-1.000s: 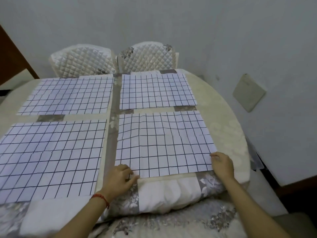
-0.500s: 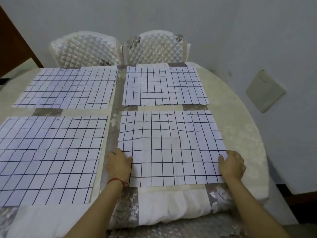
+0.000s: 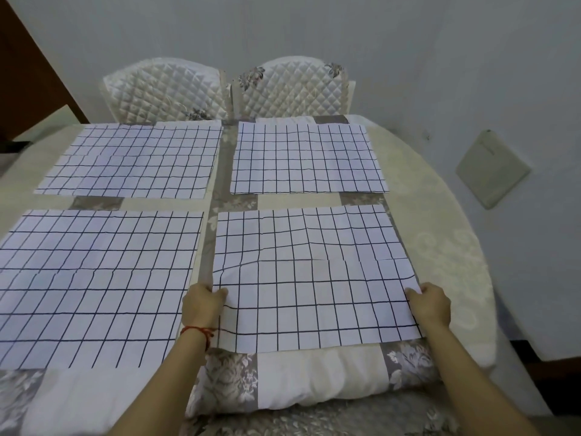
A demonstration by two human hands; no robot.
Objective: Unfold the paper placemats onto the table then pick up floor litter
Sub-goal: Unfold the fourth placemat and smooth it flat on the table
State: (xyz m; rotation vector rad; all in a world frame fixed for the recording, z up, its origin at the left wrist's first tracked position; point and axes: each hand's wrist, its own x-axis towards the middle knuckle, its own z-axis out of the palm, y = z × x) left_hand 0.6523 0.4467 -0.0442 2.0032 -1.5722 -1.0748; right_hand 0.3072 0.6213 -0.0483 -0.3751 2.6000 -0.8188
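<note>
Several white paper placemats with a black grid lie unfolded on the table point(image 3: 440, 240). The near right placemat point(image 3: 314, 278) is creased across its middle. My left hand point(image 3: 201, 305) pinches its left edge and my right hand point(image 3: 430, 305) pinches its right edge, both about halfway up the near half. The near left placemat point(image 3: 94, 284), far left placemat point(image 3: 135, 158) and far right placemat point(image 3: 305, 158) lie flat and untouched. No floor litter is in view.
Two quilted white chairs point(image 3: 226, 89) stand at the table's far side against the wall. A beige wall plate point(image 3: 492, 171) is on the right wall. A patterned cushion or cloth point(image 3: 314, 379) bulges at the near table edge. Dark wood point(image 3: 25, 73) borders the left.
Both hands slid up from the near corners of the near right placemat to its side edges and now pinch them. The camera has moved closer.
</note>
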